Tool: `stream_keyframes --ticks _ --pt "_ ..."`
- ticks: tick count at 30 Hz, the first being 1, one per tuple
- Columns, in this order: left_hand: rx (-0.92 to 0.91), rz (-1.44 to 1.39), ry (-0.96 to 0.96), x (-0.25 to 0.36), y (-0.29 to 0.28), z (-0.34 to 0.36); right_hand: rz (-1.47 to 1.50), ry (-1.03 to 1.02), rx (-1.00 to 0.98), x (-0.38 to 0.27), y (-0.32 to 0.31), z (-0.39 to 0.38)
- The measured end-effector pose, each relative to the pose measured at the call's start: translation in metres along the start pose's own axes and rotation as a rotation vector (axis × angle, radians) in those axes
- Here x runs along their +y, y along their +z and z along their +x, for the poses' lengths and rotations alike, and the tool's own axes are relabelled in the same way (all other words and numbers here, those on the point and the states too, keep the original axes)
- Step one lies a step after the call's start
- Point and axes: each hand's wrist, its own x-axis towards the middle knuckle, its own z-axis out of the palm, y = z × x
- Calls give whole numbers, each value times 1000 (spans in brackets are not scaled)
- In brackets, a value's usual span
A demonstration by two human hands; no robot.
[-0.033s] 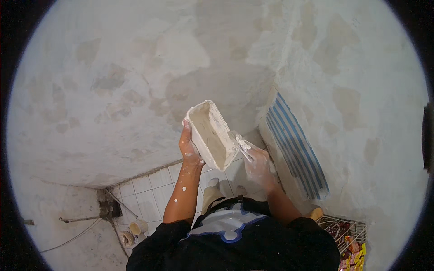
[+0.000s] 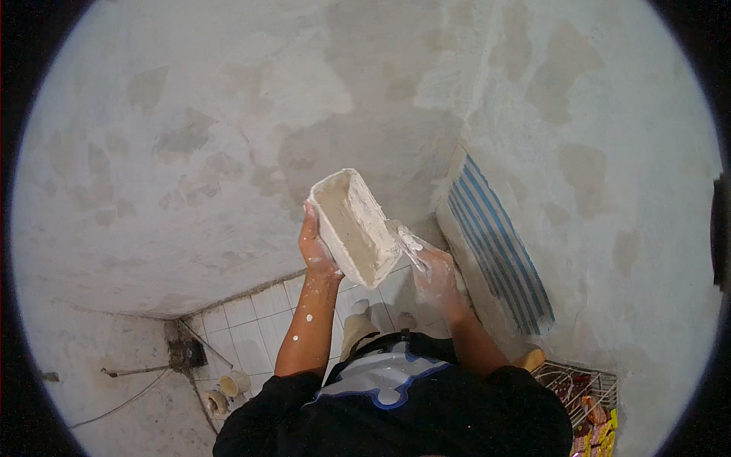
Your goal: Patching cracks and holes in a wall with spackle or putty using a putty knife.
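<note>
A rectangular tub (image 2: 340,228), crusted with white plaster, is tilted in front of me, its hollow facing me. My left hand (image 2: 314,247) grips its left side, the thumb near the upper rim. My right hand (image 2: 436,278) is closed around the handle of a putty knife (image 2: 412,247) smeared with white paste. The knife's blade end meets the tub's right rim; part of it is hidden by the tub wall. White paste coats the fingers of my right hand, and several white spots dot my left forearm.
Patchy plastered walls (image 2: 228,99) meet in a corner ahead. A blue-and-white striped panel (image 2: 499,244) stands against the right wall. White floor tiles (image 2: 244,316) lie below. A wire basket (image 2: 586,388) with colourful packets stands at lower right; a pale pot (image 2: 234,382) sits at lower left.
The tub has turned slightly in my left hand, so more of its inner right wall shows. My right hand with the putty knife has hardly moved.
</note>
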Motion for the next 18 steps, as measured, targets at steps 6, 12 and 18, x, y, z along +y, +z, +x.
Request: stream_keyframes --ticks 6,12,18 --pt "-118 -59 153 -16 -24 7 206 764 -130 7 -29 9" --pt "-94 -16 168 -17 -24 5 1311 551 541 7 -40 -6" --pt "-239 85 204 -9 -3 3 720 777 399 -36 -27 25"
